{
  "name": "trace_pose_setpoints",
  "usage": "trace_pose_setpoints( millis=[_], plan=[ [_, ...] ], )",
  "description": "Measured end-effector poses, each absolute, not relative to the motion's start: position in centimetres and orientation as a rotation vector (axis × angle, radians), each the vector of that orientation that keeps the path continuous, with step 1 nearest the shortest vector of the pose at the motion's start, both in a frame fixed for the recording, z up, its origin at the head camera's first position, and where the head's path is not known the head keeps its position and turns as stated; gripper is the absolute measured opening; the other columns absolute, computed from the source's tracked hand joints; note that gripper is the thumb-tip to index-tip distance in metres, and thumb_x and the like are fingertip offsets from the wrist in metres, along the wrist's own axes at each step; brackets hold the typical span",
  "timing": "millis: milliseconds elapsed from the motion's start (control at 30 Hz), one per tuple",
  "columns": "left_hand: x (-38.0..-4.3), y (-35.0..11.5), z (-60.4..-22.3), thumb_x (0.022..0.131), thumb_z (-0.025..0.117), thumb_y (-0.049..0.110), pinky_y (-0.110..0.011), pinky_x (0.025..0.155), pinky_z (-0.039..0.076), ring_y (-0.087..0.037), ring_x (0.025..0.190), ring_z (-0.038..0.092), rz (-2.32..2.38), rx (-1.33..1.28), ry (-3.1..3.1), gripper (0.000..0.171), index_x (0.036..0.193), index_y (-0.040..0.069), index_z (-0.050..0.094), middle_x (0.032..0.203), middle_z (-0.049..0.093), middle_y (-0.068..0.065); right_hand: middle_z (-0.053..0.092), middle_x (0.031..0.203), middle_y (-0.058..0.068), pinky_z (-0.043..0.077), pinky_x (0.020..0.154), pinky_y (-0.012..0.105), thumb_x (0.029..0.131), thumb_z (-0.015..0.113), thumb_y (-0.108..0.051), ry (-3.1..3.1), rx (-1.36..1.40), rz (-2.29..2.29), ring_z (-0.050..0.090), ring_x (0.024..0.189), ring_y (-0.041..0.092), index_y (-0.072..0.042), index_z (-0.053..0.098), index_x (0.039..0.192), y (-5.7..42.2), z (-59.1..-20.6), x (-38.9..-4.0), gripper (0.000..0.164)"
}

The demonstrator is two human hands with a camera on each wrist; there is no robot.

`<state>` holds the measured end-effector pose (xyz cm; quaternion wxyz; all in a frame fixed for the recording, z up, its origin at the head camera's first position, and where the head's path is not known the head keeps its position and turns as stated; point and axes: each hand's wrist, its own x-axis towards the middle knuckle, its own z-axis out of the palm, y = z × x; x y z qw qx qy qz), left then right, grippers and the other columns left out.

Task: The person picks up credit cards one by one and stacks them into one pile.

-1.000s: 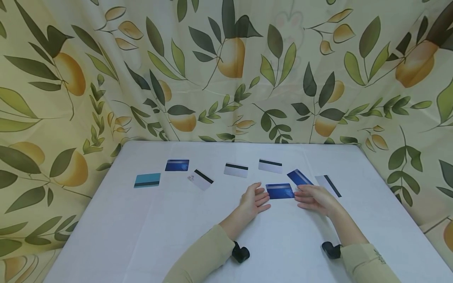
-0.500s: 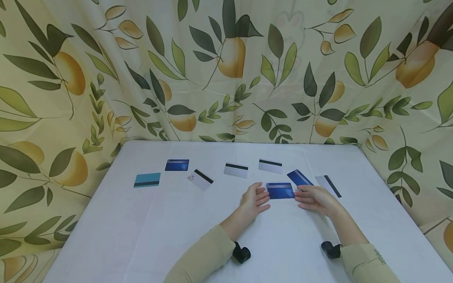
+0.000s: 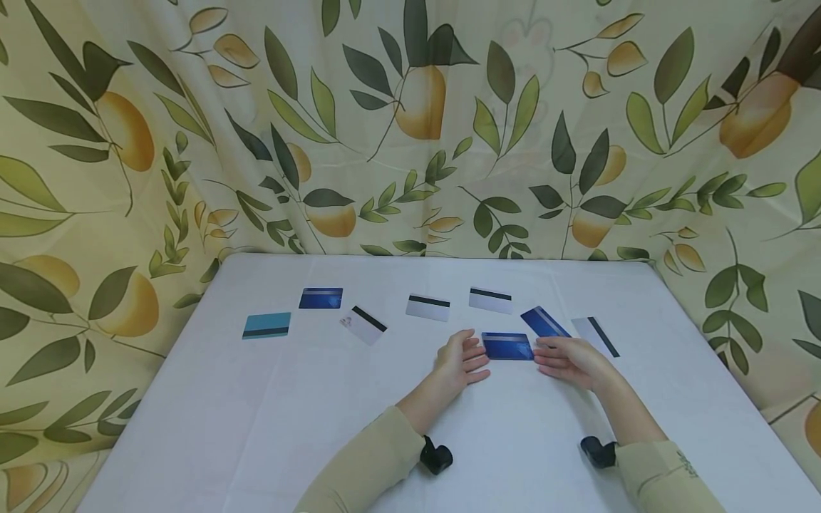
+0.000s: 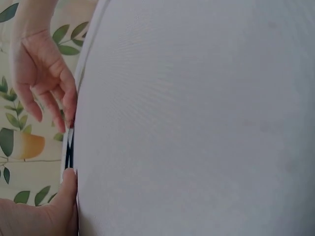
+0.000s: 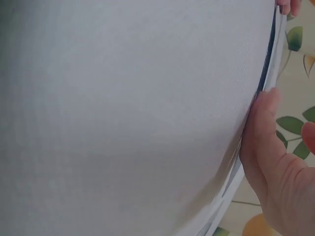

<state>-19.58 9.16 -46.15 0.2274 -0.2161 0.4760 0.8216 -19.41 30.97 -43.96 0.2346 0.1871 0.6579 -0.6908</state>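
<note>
A dark blue card (image 3: 507,346) with a pale stripe lies flat on the white table (image 3: 321,427) between the two hands. My left hand (image 3: 457,362) rests side-on with fingertips at the card's left edge, fingers fairly straight. Opposite it, my right hand (image 3: 573,360) has relaxed fingers at the card's right edge. Just behind the right fingers lies a second blue card (image 3: 542,320), set at a slant. Seen nearly edge-on in the left wrist view, the card is a thin dark strip between the right hand (image 4: 44,73) and the left hand (image 4: 49,214).
Along the back lie a white card (image 3: 490,300), another white card (image 3: 427,308) and a blue card (image 3: 321,298). A tilted white card (image 3: 363,326) and a teal card (image 3: 266,325) are at left, a striped white card (image 3: 594,335) at right. A patterned curtain (image 3: 410,178) hangs behind.
</note>
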Motion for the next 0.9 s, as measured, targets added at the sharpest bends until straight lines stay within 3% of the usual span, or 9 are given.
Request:
trace_pose_setpoints(
  millis=[400,700,900],
  plan=[
    [-20.4,8.8,-46.5,0.086,0.056,0.025,-0.046,0.081,0.053,-0.033,0.094,0.063,2.224,-0.563,1.367,0.045,0.113,-0.010,0.055,0.101,0.064,-0.024,0.063,0.088,0.007,0.055,0.078,0.027,0.097,0.040,-0.015,1.775,0.502,-1.897,0.064,0.081,0.016,0.013,0.024,0.136,30.8,-43.8,-19.3,0.050],
    [-21.4,8.4,-46.9,0.086,0.057,0.023,-0.048,0.080,0.052,-0.034,0.093,0.064,2.132,-0.487,1.369,0.046,0.116,-0.011,0.051,0.099,0.064,-0.024,0.067,0.088,0.008,0.055,0.074,0.027,0.095,0.046,-0.017,1.752,0.498,-1.872,0.066,0.082,0.018,0.005,0.050,0.122,31.1,-44.1,-19.4,0.035],
    [-21.8,8.1,-47.1,0.086,0.058,0.021,-0.049,0.077,0.053,-0.034,0.091,0.064,2.100,-0.464,1.370,0.043,0.116,-0.010,0.053,0.097,0.064,-0.023,0.068,0.088,0.009,0.056,0.076,0.031,0.095,0.046,-0.017,1.736,0.509,-1.869,0.067,0.081,0.020,0.006,0.044,0.128,31.1,-44.3,-19.4,0.040]
  ],
)
